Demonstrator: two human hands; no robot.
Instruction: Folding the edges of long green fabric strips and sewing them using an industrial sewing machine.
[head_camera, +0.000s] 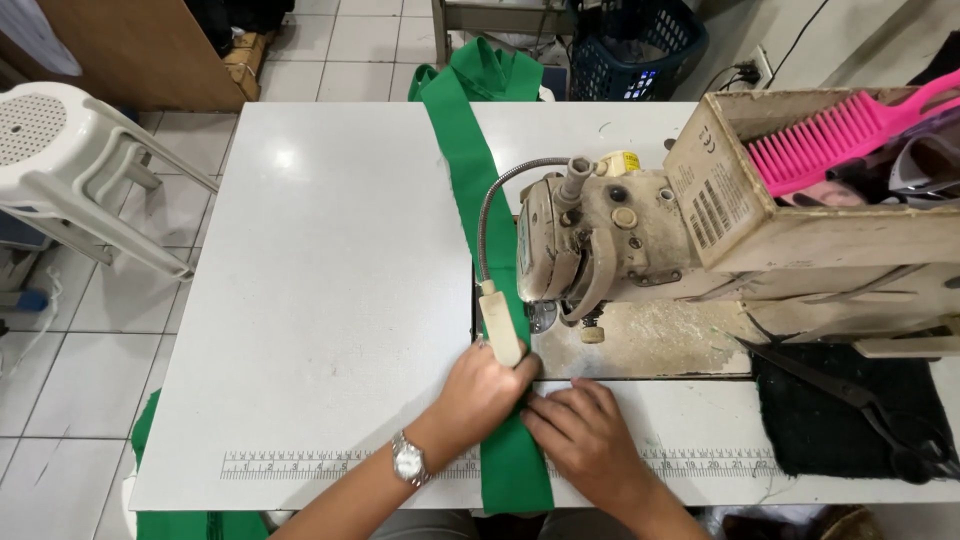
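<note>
L hand (482, 392) w/ a wristwatch (409, 461) and R hand (583, 432) lay nearest, both pressed on a green fabric strip (462, 160). L fingers were curled down over the strip's left edge, just below the lamp head (500, 322); R fingers lay flat and slightly spread on its right edge, gripping nothing. The strip ran from the table's (330, 290) near edge up past the sewing machine (590, 240) and off the far side. Black scissors (860, 400) lay well to the right; a pink comb (840, 135) sat in a box (800, 240) atop the machine.
</note>
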